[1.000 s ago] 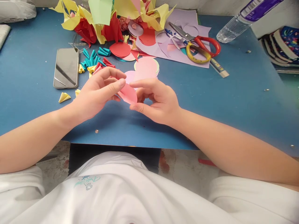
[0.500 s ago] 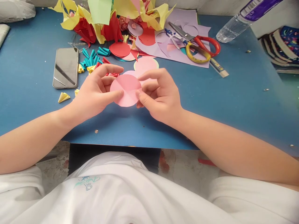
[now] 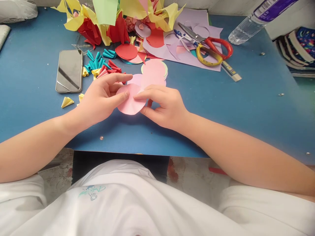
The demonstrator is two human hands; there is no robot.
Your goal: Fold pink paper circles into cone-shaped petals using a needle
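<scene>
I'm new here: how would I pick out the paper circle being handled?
Start with the blue table and look toward its near edge, where the left hand and right hand are close together. Between them is a pale pink paper circle. Unlike the other paper circles lying just beyond it, this one has both hands on it.

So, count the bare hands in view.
2: the left hand, at the left side of the pink paper circle, and the right hand, at its right side. Both touch it; no other hands show.
</scene>
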